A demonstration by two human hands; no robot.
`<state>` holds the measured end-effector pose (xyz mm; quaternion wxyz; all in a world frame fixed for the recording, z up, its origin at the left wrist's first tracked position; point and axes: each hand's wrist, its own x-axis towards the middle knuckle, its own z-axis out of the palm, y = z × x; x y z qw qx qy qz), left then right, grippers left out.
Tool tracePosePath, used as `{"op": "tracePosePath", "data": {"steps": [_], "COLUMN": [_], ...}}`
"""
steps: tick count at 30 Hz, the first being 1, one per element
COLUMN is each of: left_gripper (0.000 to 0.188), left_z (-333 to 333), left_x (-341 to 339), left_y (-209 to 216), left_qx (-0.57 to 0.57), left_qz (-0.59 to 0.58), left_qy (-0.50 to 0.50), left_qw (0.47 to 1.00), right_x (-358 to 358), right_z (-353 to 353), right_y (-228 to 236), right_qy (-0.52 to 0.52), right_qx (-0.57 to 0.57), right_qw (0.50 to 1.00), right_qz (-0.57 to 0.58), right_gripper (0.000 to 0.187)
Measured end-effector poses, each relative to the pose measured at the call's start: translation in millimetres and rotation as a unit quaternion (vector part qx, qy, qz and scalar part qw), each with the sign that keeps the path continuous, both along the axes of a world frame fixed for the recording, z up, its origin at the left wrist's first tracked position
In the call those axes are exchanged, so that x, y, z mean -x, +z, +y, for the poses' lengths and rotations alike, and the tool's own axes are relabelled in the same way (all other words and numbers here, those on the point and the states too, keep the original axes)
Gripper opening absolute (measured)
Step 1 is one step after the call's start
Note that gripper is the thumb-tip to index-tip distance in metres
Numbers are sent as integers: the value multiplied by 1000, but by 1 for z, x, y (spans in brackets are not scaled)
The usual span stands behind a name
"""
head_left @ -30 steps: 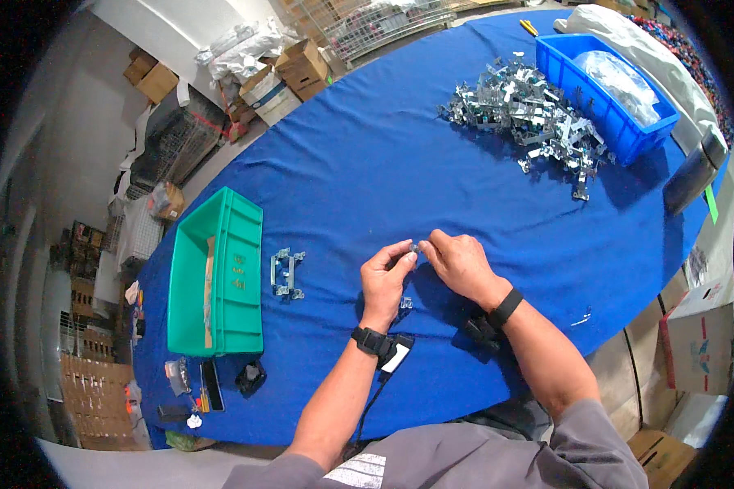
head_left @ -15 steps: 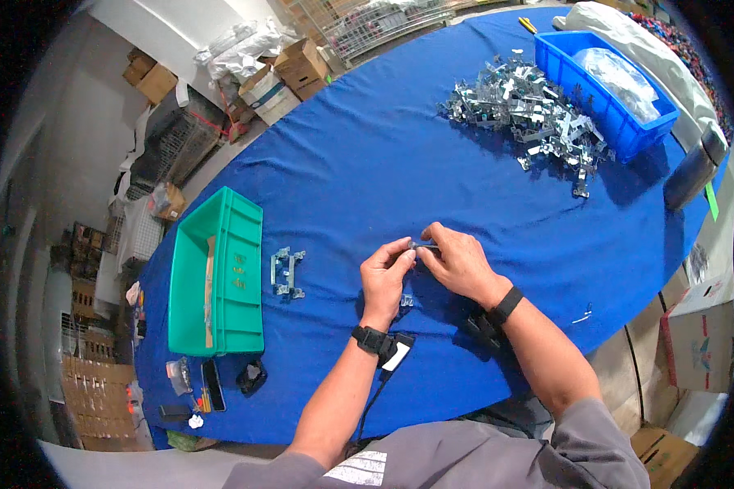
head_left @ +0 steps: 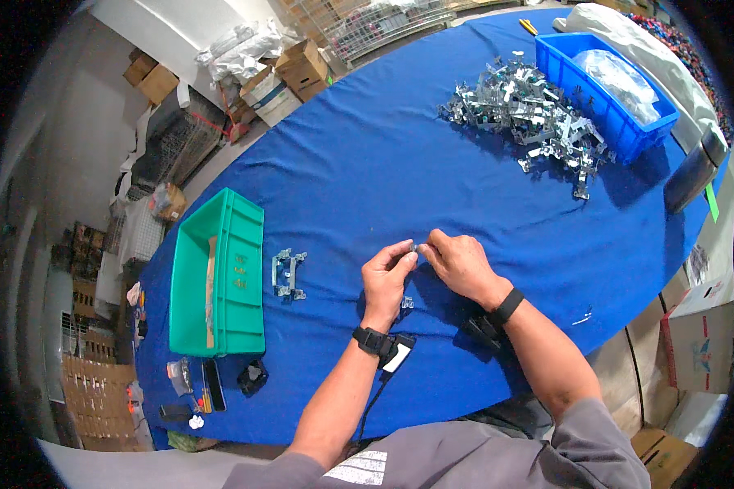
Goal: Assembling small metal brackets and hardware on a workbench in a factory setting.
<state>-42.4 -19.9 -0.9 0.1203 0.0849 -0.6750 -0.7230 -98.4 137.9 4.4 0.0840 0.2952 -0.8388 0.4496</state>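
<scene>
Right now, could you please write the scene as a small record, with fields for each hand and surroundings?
Left hand: pinching a small grey piece
Right hand: fingertips at the same piece; grip unclear
Surface: wrinkled blue cloth
Left side: green rectangular plastic crate; silvery metal brackets between it and the hands
Upper right: silvery heap of metal parts beside a blue rectangular plastic bin
</scene>
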Motion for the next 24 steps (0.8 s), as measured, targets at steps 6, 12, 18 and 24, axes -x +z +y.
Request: {"op": "tracePosePath", "data": {"steps": [6, 12, 18, 24], "left_gripper": [22, 22, 22, 23], "left_z": [0, 0, 0, -1], "left_x": [1, 1, -2, -2], "left_y": [0, -2, 0, 0], "left_qx": [-2, -6, 9, 20], "left_qz": [11, 13, -3, 3], "left_qy": [3, 3, -2, 0], "left_qw": [1000, 1000, 1000, 1000], "right_x": [-2, -3, -3, -5], "right_z": [-1, 1, 1, -2], "right_y": [1, 3, 0, 2], "right_qy": [0, 18, 21, 10], "right_qx": [-36, 39, -30, 38], "right_qw": [999, 999, 998, 999], "right_qz": [-26, 2, -55, -10], "right_gripper": [20, 21, 21, 22]}}
